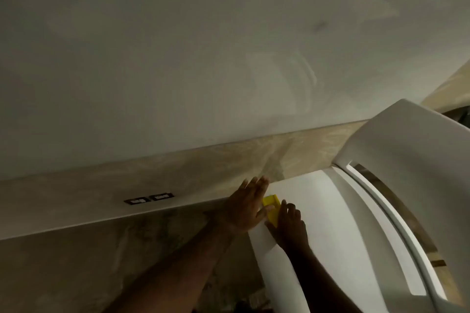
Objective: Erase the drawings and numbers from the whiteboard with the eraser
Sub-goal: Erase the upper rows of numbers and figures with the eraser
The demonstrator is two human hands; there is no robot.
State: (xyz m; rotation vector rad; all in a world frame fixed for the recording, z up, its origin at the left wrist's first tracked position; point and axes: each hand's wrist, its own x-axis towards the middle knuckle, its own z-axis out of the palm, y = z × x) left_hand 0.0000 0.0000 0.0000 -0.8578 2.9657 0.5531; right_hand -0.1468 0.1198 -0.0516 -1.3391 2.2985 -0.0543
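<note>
1. Dim, greyish light fills the room; a large pale wall (pixel 178 58) takes up the upper part of the view, smudged with faint swirls.
2. Below it runs a beige, marbled band (pixel 127 180) with two small dark socket plates (pixel 149 199) set side by side.
3. At lower right lies a white surface, apparently the whiteboard (pixel 318 211); no drawings or numbers can be made out on the part that shows.
4. To the right of it sits a white curved piece of furniture (pixel 407 160) with a slot-like opening.
5. The yellow eraser (pixel 271 207) rests on the whiteboard near its upper left corner, between the two hands.
6. The left hand (pixel 245 208) lies flat with fingers straight and spread, over the board's left edge, its thumb touching the eraser's side.
7. The right hand (pixel 290 226) sits just right of the eraser, fingers bent over its edge and holding it against the board.
8. Both bare forearms reach up from the bottom of the view, the right one darker in shadow.
</note>
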